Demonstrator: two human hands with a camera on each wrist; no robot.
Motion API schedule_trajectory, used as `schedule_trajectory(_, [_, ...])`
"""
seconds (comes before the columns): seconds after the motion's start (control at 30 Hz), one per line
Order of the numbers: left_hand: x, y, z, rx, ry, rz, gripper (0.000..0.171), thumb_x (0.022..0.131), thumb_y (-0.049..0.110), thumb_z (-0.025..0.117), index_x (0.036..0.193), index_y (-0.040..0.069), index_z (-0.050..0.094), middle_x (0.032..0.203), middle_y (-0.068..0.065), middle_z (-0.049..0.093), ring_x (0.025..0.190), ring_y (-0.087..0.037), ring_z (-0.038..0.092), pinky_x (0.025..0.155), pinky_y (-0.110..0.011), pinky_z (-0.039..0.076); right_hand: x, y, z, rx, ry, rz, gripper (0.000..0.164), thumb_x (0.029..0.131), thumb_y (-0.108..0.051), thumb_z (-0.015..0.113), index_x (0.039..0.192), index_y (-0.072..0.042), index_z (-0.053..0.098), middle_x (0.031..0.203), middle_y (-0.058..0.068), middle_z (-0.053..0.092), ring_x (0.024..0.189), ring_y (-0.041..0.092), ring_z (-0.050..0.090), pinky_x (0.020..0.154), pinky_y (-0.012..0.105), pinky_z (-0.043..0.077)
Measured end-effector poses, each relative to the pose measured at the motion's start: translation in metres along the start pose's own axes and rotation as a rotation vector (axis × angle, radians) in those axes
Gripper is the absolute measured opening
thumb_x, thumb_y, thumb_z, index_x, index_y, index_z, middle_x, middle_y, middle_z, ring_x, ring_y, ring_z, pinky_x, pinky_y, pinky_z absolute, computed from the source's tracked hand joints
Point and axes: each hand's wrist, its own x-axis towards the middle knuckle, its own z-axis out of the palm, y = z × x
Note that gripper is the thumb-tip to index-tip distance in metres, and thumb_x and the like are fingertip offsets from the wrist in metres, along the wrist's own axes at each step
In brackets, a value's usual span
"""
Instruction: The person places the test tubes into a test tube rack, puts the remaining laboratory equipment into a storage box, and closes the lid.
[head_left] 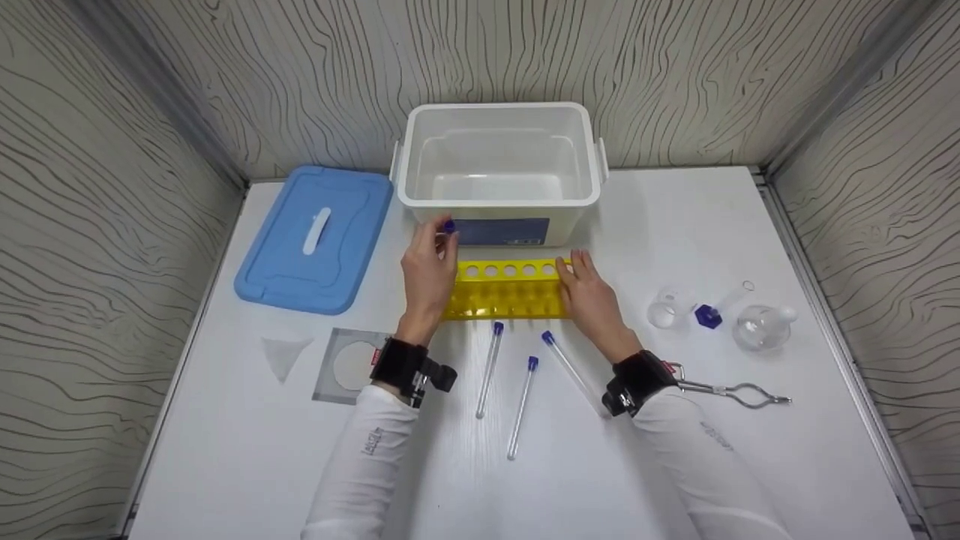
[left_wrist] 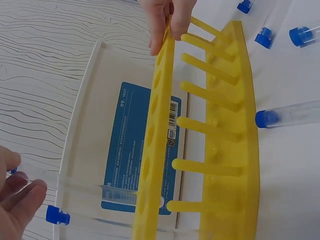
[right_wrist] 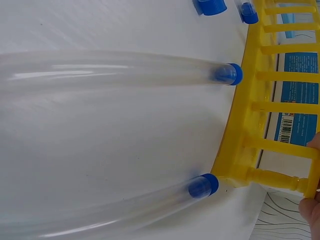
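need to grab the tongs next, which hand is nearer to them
Right. The right hand rests on the yellow rack's end, on the metal tongs' side; the left hand is across the rack.

Left wrist view: left hand (left_wrist: 17, 200) cut off at the lower left edge; only fingertips show, pinching a clear tube (left_wrist: 75, 186) whose outline is faint against the white box (left_wrist: 85, 125). Right hand (left_wrist: 167, 17) cropped at the top edge, at the far end of the yellow rack (left_wrist: 155, 130). Right wrist view: two tubes near the rack blurred; right hand barely visible at the corner.
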Motion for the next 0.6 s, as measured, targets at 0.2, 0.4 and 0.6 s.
schedule_trajectory(0.2, [-0.005,-0.004,0.004,0.046,-0.036,-0.02,0.031,0.099,0.013,0.06,0.129,0.006,0.06,0.119,-0.011,0.068,0.105,-0.022,0.069,0.095,-0.031,0.057,0.0,0.0,-0.001,0.003,0.019,-0.009,0.045,0.1,-0.015,0.057,0.143,-0.004,0.051,0.152,0.026,0.042,0.144,0.042,0.039,0.106,0.051,0.047])
schedule_trajectory(0.4, [-0.009,-0.005,0.007,0.114,-0.057,-0.013,0.031,0.098,0.011,0.061,0.128,0.005,0.061,0.123,-0.011,0.07,0.107,-0.023,0.071,0.094,-0.032,0.058,-0.001,0.0,0.0,-0.008,0.05,-0.03,0.044,0.099,-0.014,0.058,0.142,-0.003,0.053,0.15,0.027,0.045,0.142,0.042,0.042,0.103,0.051,0.05])
schedule_trajectory(0.6, [-0.013,-0.009,0.009,0.181,-0.069,0.014,0.03,0.097,0.012,0.063,0.126,0.006,0.062,0.121,-0.011,0.072,0.106,-0.023,0.072,0.09,-0.031,0.059,-0.001,0.002,0.003,-0.017,0.083,-0.06,0.043,0.097,-0.013,0.06,0.139,-0.001,0.056,0.147,0.029,0.048,0.14,0.043,0.044,0.1,0.05,0.052])
